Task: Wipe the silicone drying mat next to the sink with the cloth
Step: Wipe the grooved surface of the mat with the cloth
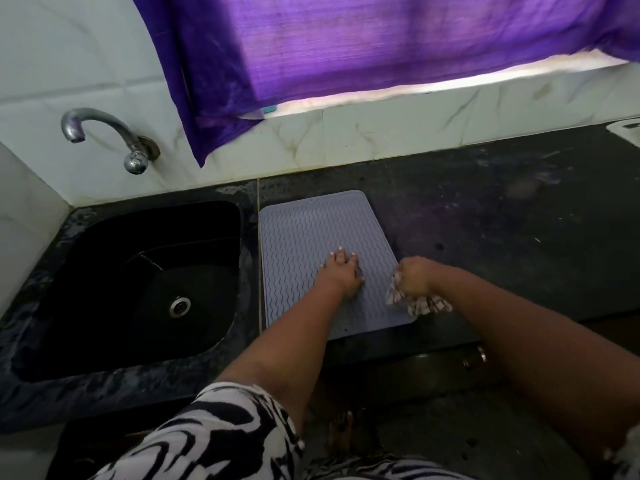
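Note:
A grey-blue silicone drying mat [298,230] with a wavy ribbed surface lies on the dark countertop just right of the sink. My left hand [341,271] rests flat on the mat's middle, fingers spread and pointing away from me. My right hand [414,275] is closed around a bunched patterned cloth [420,303] at the mat's right edge, near its front corner. Part of the cloth hangs out below my fist and touches the mat's edge and the counter.
A black sink [104,271] with a metal drain sits left of the mat, a chrome tap [104,133] on the tiled wall above it. A purple curtain [346,46] hangs over the window. The dark counter [519,220] runs to the right, with a white object [627,129] at its far corner.

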`<move>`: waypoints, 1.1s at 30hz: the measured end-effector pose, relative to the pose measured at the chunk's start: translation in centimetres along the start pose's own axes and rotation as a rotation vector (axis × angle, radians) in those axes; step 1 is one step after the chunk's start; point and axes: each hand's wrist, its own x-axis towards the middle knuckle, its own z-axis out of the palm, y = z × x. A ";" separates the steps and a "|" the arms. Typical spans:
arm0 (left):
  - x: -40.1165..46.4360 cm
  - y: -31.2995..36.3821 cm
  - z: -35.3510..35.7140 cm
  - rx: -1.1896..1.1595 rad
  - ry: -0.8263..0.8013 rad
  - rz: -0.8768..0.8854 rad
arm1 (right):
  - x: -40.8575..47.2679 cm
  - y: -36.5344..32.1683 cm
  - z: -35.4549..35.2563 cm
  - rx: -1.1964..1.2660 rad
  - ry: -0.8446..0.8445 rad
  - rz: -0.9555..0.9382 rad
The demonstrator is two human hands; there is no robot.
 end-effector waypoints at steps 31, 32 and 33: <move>-5.0 -0.5 2.8 -0.002 0.163 -0.035 | -1.9 0.8 1.0 0.064 0.060 0.024; -5.0 -0.5 2.9 -0.019 0.186 -0.053 | -1.5 0.5 0.9 0.060 0.063 0.022; -5.1 -0.5 3.1 -0.032 0.185 -0.070 | -1.1 0.1 0.8 0.055 0.065 0.021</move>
